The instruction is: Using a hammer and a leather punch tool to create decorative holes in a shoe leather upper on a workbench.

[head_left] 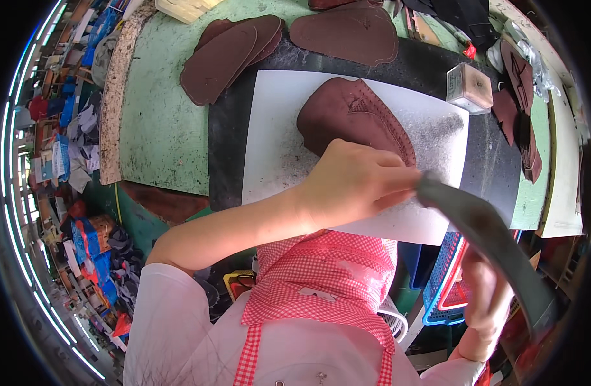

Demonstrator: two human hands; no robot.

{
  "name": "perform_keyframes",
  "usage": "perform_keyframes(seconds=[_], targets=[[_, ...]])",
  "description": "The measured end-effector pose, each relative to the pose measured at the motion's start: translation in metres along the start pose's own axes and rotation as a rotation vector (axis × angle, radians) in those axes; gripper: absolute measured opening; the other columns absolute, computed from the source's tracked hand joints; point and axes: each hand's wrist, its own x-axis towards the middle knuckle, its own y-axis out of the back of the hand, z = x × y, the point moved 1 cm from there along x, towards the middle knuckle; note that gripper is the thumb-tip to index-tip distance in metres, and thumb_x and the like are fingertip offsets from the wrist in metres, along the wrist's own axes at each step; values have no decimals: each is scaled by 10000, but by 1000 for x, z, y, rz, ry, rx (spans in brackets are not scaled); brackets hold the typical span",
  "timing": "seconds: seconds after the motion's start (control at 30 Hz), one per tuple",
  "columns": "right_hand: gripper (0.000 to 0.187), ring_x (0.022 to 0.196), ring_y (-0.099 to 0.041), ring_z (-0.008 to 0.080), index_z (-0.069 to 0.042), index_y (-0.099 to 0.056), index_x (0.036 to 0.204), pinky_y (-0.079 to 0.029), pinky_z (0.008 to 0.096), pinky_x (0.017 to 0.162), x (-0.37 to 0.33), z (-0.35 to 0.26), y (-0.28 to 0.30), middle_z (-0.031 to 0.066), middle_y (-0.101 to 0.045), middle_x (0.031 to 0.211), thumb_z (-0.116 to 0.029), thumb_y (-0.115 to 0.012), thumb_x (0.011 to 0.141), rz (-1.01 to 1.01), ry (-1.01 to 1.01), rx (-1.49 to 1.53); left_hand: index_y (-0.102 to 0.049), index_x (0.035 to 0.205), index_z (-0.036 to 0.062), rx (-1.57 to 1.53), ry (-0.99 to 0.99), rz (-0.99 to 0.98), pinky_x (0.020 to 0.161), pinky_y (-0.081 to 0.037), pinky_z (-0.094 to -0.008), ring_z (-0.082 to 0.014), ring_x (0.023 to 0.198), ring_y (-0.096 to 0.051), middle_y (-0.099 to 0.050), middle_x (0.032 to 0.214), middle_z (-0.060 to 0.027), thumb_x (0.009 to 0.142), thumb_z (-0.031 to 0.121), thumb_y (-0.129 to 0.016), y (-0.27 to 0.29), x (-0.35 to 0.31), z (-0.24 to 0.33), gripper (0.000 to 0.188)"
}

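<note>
A brown leather shoe upper (353, 116), with a row of small marks along its right edge, lies on a white board (269, 103) smudged with dark specks. My left hand (356, 177) is over its lower edge, fingers drawn together and pointing right. What they hold, if anything, is hidden. My right hand (487, 293), blurred by motion, is closed at the lower right around a hammer (479, 225) with a dark, curved head. One end of that head appears close to my left fingertips; whether they touch I cannot tell.
Flat brown leather pieces (224, 55) overlap at the far left, and another leather piece (347, 35) lies behind the board. A clear square container (469, 88) stands at the board's far right corner. Beyond it are dark leather strips (524, 116). Blue and red baskets (443, 283) sit below the table.
</note>
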Motion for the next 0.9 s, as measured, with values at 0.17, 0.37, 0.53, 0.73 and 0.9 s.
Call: perform_keyframes(seconds=[0.17,0.37,0.53,0.73,0.9], targets=[[431,470,-301,32,13,-534,1104,-213,200,429,-7,14,-11,-8,-408,618,-391,-419,1008,57,-80,289,-645,996,-22,-667,351,-46,791,-524,-226,-100,887,-659,-694,936,-66,880,8,-640,4,4,-17,119],[467,457,-395,50,38,-546,1018,-308,189,420,-18,15,-7,15,-459,596,-424,-489,974,267,-155,373,-668,971,2,-588,283,-14,734,-537,-213,-85,834,-674,-702,872,-55,841,36,-692,0,-5,-17,136],[331,621,-597,164,23,-568,1041,-492,287,555,-6,44,31,107,-607,731,-283,-604,919,-426,-39,741,-681,969,38,-158,72,-99,697,-520,-204,-55,795,-662,-694,845,-51,790,64,-732,6,4,-1,188],[496,450,-316,30,0,-543,986,-217,204,413,-9,15,-14,-21,-412,589,-488,-455,971,83,-115,256,-659,977,-1,-635,379,-105,757,-526,-222,-73,825,-656,-697,884,-52,860,41,-664,8,-2,-20,124],[583,440,-314,38,5,-487,890,-211,191,398,-15,-1,-7,-9,-381,566,-578,-493,920,270,-257,421,-667,989,18,-504,254,-166,722,-525,-212,-76,812,-671,-704,919,-46,851,57,-676,13,0,-15,144]])
